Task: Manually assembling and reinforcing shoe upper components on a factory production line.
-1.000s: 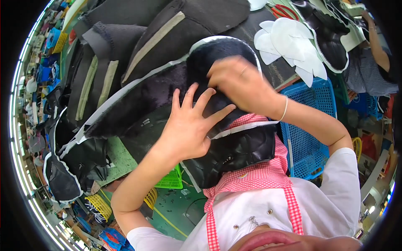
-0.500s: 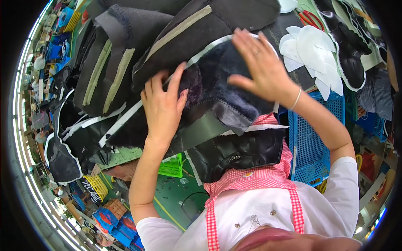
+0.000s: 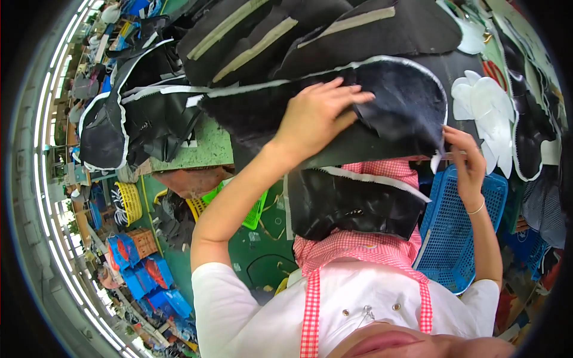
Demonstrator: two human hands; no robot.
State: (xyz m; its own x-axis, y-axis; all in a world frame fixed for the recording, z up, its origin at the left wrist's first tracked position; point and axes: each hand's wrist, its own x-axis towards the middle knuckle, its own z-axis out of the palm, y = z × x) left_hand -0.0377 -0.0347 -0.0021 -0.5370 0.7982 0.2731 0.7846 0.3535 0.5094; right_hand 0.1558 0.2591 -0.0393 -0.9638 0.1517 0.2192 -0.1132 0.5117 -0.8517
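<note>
The left hand [image 3: 316, 119] lies flat, palm down, on a black fuzzy fabric panel [image 3: 394, 101] w/ white-edged rim; its fingers [image 3: 349, 95] are spread and stretched toward the right, pressing the pile rather than gripping, nothing clasped. The right hand [image 3: 468, 158] sits at the panel's lower right corner, fingers pinched shut on the panel's edge, thumb & forefinger meeting at the white trim. The panel's long axis runs roughly left-right across the upper middle of the view, rounded end pointing right, narrower end trailing left over the green desk [image 3: 206, 149]. It lies between both hands, above a black leather-like piece [image 3: 352, 203] draped over the red-checked apron [image 3: 358, 247]. Behind it, more black panels w/ beige strips [image 3: 250, 30] are stacked. White cut-out pieces [image 3: 483, 107] lie just right of the panel. A blue plastic basket [image 3: 453, 232] stands under the right forearm; a green basket [image 3: 253, 209] shows below the left forearm.
</note>
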